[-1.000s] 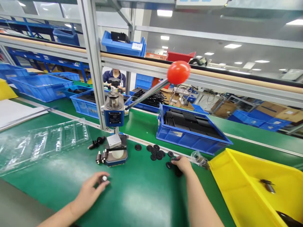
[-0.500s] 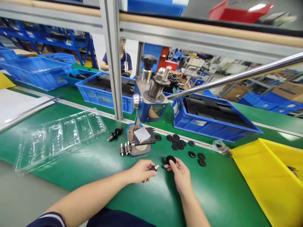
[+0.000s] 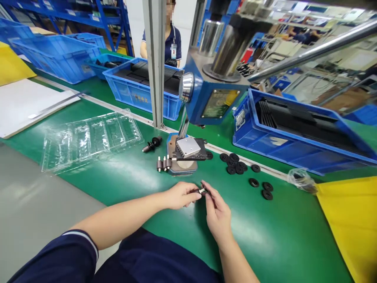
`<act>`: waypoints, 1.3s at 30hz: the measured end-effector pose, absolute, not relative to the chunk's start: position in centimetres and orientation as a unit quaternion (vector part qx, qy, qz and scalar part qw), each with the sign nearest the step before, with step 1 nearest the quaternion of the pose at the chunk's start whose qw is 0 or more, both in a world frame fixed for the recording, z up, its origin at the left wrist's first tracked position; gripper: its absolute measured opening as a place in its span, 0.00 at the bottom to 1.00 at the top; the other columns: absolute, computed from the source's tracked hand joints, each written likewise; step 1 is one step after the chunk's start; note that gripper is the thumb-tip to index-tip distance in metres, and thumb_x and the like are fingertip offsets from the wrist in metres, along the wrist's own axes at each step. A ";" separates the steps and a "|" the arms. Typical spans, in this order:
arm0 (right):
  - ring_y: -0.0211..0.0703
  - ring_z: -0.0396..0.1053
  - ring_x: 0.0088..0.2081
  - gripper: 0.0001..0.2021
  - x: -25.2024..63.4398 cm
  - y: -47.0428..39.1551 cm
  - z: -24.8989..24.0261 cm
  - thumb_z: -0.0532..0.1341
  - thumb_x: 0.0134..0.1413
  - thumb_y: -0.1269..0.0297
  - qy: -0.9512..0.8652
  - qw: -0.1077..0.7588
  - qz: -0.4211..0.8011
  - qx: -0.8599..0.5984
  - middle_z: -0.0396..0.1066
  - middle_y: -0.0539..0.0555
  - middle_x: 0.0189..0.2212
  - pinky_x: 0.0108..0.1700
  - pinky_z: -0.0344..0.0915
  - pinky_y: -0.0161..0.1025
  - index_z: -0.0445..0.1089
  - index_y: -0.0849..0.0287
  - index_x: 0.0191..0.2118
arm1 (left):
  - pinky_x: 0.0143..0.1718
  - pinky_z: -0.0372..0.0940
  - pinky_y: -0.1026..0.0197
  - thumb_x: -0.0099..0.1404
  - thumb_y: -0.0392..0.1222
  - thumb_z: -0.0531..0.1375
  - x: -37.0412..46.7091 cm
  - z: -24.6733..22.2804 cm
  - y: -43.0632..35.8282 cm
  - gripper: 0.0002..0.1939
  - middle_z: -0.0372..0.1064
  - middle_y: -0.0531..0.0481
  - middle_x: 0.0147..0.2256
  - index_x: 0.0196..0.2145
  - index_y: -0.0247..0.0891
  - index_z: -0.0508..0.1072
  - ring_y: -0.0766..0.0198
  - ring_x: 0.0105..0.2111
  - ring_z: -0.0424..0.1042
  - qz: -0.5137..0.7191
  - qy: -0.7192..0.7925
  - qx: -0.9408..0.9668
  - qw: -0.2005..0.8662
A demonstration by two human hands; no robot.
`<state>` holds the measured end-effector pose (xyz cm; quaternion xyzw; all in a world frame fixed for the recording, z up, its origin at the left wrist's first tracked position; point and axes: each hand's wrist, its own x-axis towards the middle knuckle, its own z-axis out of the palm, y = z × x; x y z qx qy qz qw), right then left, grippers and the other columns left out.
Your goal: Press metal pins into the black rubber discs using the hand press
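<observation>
While left hand (image 3: 180, 195) pinches roller (image 3: 201, 191), right hand (image 3: 218, 213) apparently holds black disc (image 3: 205, 188).

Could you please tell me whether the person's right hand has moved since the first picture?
Yes: the right hand has moved left, away from the rightmost black round discs and closer to the blue-and-silver metal press.

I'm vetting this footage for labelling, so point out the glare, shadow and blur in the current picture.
Head view: pale glare on the green tabletop beside the right hand, with a soft dark shadow just left of that hand; head view: bright glints on the clear plastic tray; head view: smeared background at upper right.
</observation>
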<state>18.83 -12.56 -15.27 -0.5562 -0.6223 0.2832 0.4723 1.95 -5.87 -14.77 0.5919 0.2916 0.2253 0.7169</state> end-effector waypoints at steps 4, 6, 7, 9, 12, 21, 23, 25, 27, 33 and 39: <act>0.46 0.58 0.62 0.23 18.7 -12.8 -15.2 0.52 0.61 0.73 -0.694 0.458 0.246 -0.497 0.60 0.55 0.60 0.63 0.58 0.54 0.63 0.50 0.60 | 0.16 0.55 0.71 0.65 0.54 0.57 1.7 -14.3 -5.9 0.18 0.64 0.56 0.24 0.32 0.34 0.67 0.76 0.16 0.60 0.219 0.299 0.585 0.722; 0.46 0.57 0.63 0.27 18.6 -13.2 -15.1 0.51 0.60 0.74 -0.714 0.434 0.250 -0.488 0.58 0.55 0.62 0.64 0.57 0.54 0.59 0.49 0.63 | 0.14 0.54 0.71 0.64 0.55 0.58 1.7 -14.2 -5.9 0.18 0.64 0.55 0.24 0.32 0.34 0.66 0.75 0.16 0.60 0.220 0.315 0.575 0.722; 0.46 0.56 0.63 0.27 18.6 -13.3 -14.9 0.51 0.60 0.74 -0.723 0.422 0.252 -0.485 0.58 0.55 0.62 0.64 0.56 0.55 0.57 0.49 0.64 | 0.14 0.54 0.71 0.64 0.54 0.58 1.7 -14.4 -5.9 0.18 0.65 0.55 0.24 0.33 0.34 0.66 0.75 0.16 0.61 0.224 0.321 0.569 0.723; 0.46 0.55 0.64 0.28 19.2 -13.2 -14.6 0.50 0.59 0.73 -0.735 0.407 0.243 -0.485 0.57 0.55 0.63 0.64 0.55 0.54 0.55 0.50 0.65 | 0.14 0.55 0.72 0.63 0.53 0.60 1.9 -14.8 -5.8 0.18 0.66 0.53 0.26 0.35 0.34 0.67 0.75 0.17 0.63 0.243 0.323 0.552 0.729; 0.47 0.55 0.64 0.27 21.6 -11.6 -14.1 0.51 0.60 0.67 -0.728 0.393 0.169 -0.535 0.57 0.56 0.62 0.64 0.56 0.53 0.55 0.54 0.65 | 0.15 0.58 0.71 0.60 0.51 0.63 2.3 -15.5 -5.7 0.18 0.69 0.51 0.30 0.38 0.34 0.68 0.74 0.19 0.66 0.279 0.317 0.518 0.744; 0.56 0.57 0.60 0.22 26.6 -6.1 -17.4 0.49 0.63 0.59 -0.671 0.216 -0.045 -0.708 0.62 0.60 0.59 0.60 0.53 0.56 0.67 0.64 0.56 | 0.18 0.61 0.70 0.52 0.45 0.69 2.7 -15.6 -5.8 0.18 0.65 0.55 0.24 0.34 0.34 0.67 0.70 0.22 0.67 0.315 0.356 0.501 0.723; 0.53 0.63 0.53 0.18 25.5 -7.0 -17.6 0.49 0.64 0.59 -0.688 0.239 -0.040 -0.684 0.69 0.57 0.52 0.57 0.56 0.53 0.71 0.60 0.50 | 0.18 0.61 0.70 0.53 0.45 0.68 2.7 -15.7 -5.8 0.18 0.65 0.55 0.23 0.34 0.35 0.66 0.71 0.21 0.66 0.317 0.365 0.501 0.718; 0.49 0.66 0.47 0.17 24.5 -8.0 -17.4 0.50 0.65 0.58 -0.704 0.276 -0.004 -0.655 0.73 0.57 0.46 0.53 0.60 0.48 0.73 0.59 0.46 | 0.18 0.60 0.70 0.54 0.45 0.68 2.7 -15.6 -5.9 0.18 0.65 0.56 0.22 0.35 0.35 0.66 0.72 0.21 0.66 0.313 0.374 0.500 0.716; 0.45 0.69 0.43 0.16 23.9 -8.5 -17.3 0.53 0.64 0.57 -0.697 0.321 0.042 -0.639 0.73 0.57 0.43 0.49 0.65 0.43 0.72 0.60 0.47 | 0.18 0.60 0.70 0.55 0.46 0.68 2.7 -15.5 -6.0 0.19 0.65 0.55 0.24 0.37 0.34 0.66 0.71 0.21 0.66 0.312 0.378 0.497 0.717; 0.46 0.68 0.44 0.19 24.6 -8.3 -17.4 0.56 0.62 0.51 -0.666 0.332 0.051 -0.666 0.70 0.58 0.43 0.47 0.66 0.43 0.73 0.61 0.46 | 0.23 0.64 0.67 0.58 0.49 0.66 2.7 -14.8 -5.8 0.17 0.65 0.53 0.24 0.36 0.32 0.69 0.70 0.24 0.67 0.321 0.381 0.498 0.710; 0.49 0.66 0.43 0.23 25.0 -8.5 -17.5 0.60 0.57 0.46 -0.695 0.270 0.042 -0.665 0.68 0.58 0.40 0.46 0.64 0.47 0.72 0.60 0.48 | 0.26 0.67 0.65 0.61 0.43 0.63 2.6 -15.3 -6.1 0.12 0.68 0.51 0.28 0.39 0.32 0.70 0.68 0.26 0.69 0.328 0.363 0.548 0.679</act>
